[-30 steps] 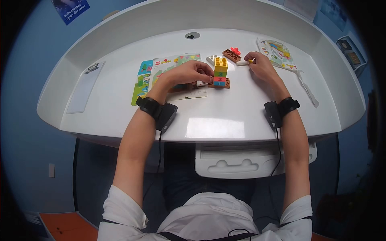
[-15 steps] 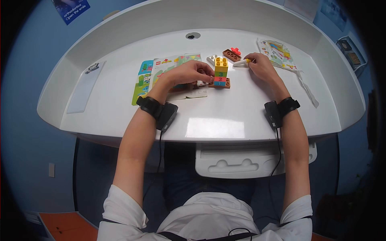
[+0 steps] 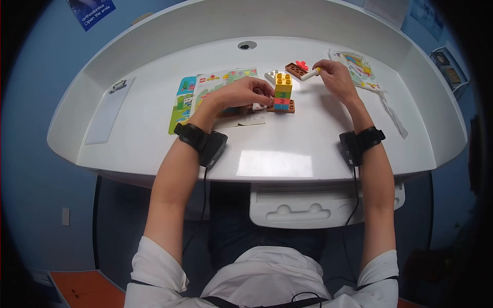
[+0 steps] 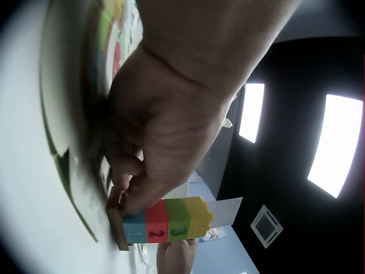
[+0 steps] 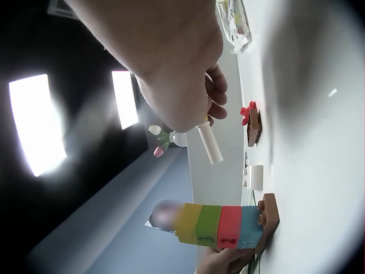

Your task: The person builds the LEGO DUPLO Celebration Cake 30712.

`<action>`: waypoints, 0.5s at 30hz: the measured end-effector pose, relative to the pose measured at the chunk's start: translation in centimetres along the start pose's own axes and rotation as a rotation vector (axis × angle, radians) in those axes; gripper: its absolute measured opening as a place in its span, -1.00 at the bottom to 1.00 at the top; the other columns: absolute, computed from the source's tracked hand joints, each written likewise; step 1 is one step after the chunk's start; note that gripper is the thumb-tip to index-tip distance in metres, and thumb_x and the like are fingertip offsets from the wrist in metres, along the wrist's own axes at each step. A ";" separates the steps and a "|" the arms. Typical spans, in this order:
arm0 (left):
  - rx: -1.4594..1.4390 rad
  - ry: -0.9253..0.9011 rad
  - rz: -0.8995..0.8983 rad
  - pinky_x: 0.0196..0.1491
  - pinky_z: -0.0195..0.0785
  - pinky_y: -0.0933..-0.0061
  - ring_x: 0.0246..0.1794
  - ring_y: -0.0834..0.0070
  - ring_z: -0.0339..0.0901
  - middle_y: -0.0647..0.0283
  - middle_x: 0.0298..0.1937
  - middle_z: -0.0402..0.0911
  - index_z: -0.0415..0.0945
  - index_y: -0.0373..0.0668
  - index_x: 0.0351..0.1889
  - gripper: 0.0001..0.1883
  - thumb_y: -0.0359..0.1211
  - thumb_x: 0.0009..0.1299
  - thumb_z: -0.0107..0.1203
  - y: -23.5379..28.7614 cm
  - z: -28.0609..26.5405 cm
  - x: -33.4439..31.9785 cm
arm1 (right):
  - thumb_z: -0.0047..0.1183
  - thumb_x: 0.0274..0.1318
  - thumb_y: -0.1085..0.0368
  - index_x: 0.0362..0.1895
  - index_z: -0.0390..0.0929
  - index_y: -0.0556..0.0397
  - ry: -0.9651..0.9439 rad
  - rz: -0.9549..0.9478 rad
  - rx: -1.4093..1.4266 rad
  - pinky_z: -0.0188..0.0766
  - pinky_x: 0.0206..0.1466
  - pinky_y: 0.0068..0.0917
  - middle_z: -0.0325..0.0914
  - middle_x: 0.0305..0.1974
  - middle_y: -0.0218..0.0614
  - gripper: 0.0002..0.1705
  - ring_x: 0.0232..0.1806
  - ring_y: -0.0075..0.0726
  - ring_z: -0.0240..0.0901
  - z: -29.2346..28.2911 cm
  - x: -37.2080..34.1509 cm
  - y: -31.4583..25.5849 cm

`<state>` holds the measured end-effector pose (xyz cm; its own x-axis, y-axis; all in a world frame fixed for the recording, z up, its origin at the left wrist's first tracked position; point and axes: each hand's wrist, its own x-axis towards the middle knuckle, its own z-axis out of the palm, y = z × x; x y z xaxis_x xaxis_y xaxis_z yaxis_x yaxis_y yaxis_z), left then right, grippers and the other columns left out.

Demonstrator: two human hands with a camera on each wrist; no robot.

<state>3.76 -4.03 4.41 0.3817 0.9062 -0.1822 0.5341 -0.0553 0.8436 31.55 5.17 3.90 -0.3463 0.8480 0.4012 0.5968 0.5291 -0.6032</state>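
Observation:
A stack of numbered toy bricks, blue 1, red 2, green 3 and yellow on top, stands upright on a brown studded plate. My left hand holds the stack low on its left side, fingertips at the blue brick and the plate. Behind and to the right, my right hand pinches a white toy candle by its yellow end. In the right wrist view the white end of the candle points down, raised over the table and apart from the stack.
Behind the stack lie a white brick and a brown brick with a red flower piece. An instruction booklet lies under my left hand. A plastic bag is at right, a clipboard at left.
My right hand has risen slightly away from the table, and the candle has turned so its white end slants toward the lower left. My left hand stays at the stack.

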 end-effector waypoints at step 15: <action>-0.249 0.504 0.287 -0.56 0.19 0.77 -0.40 0.77 0.44 0.33 -0.29 0.60 0.61 -0.23 0.03 -0.71 -0.26 0.46 0.17 2.4 -0.7 -0.7 | 0.00 0.17 0.41 -0.12 0.72 0.13 0.333 -0.252 0.338 0.46 -0.22 -0.60 0.71 -0.30 -0.32 -0.72 -0.36 -0.57 0.49 -0.1 -1.0 -4.2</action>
<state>4.20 -4.44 6.89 0.0486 0.9593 0.2781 0.2482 -0.2813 0.9269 29.47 2.04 6.12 -0.1676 0.6667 0.7263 0.2395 0.7422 -0.6260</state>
